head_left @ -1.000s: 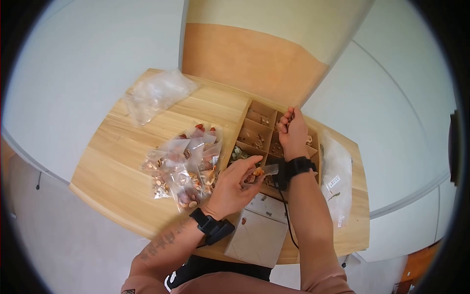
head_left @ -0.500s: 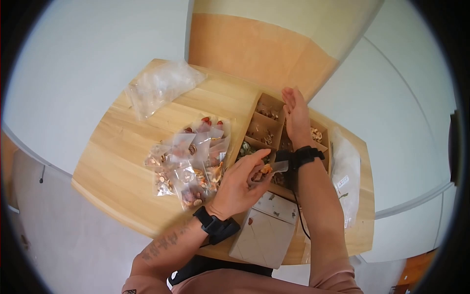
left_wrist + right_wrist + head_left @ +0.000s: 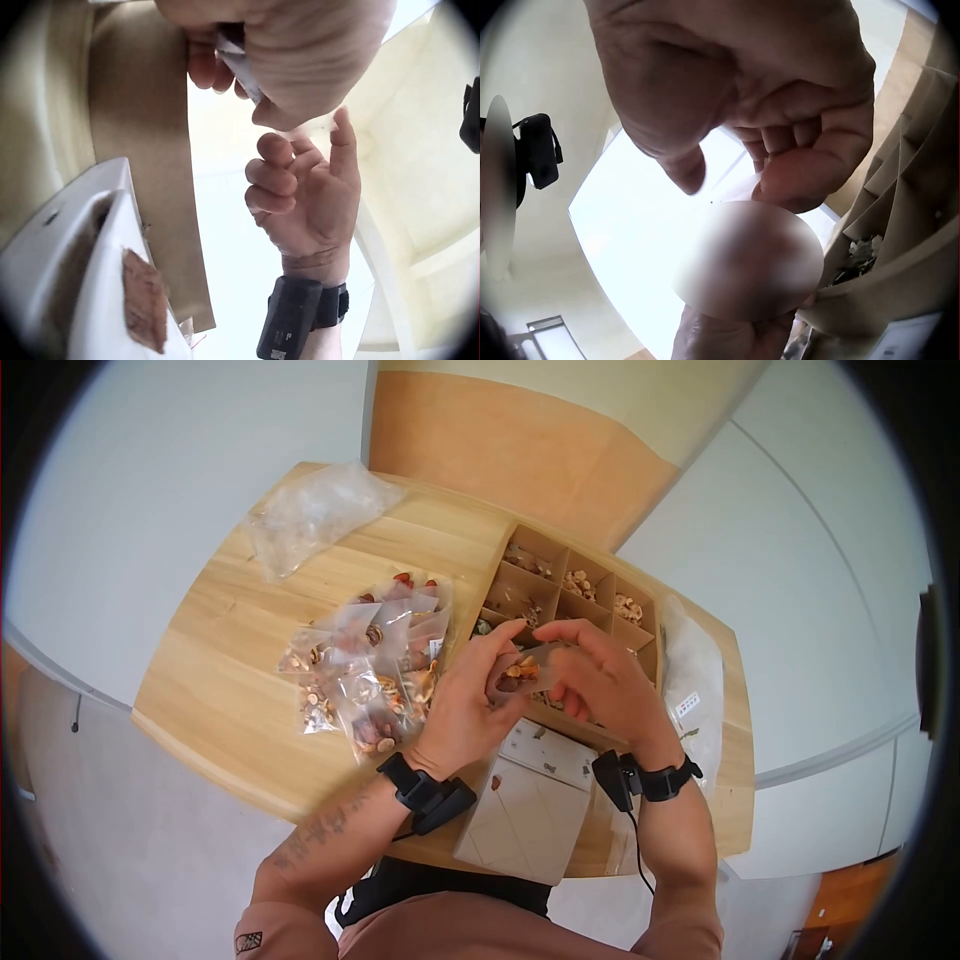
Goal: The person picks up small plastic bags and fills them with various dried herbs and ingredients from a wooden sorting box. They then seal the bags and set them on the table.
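In the head view my left hand [image 3: 470,695] holds a small clear plastic bag [image 3: 547,672] upright, with orange and brown dried pieces [image 3: 520,675] inside. The bag's mouth faces right. My right hand [image 3: 615,685] is at that mouth, its index finger reaching toward the left fingertips. The right wrist view has the right thumb [image 3: 684,172] apart from the bent fingers [image 3: 799,176], and the bag's translucent edge [image 3: 739,189] by the fingertips. Lower fingers of the right hand [image 3: 311,199] curl loosely in the left wrist view. Behind both hands stands a divided cardboard box [image 3: 540,545] of dried ingredients.
Several filled clear bags [image 3: 375,690] lie piled left of the box. A larger clear plastic bag [image 3: 320,515] is at the back left. On the right lies another plastic bag [image 3: 690,670] with a label. A white flat box-shaped object [image 3: 525,815] is near the front edge.
My right hand has come back from over the box to the bag's mouth, opening out and then bending its fingers again. The left hand keeps its hold on the bag.
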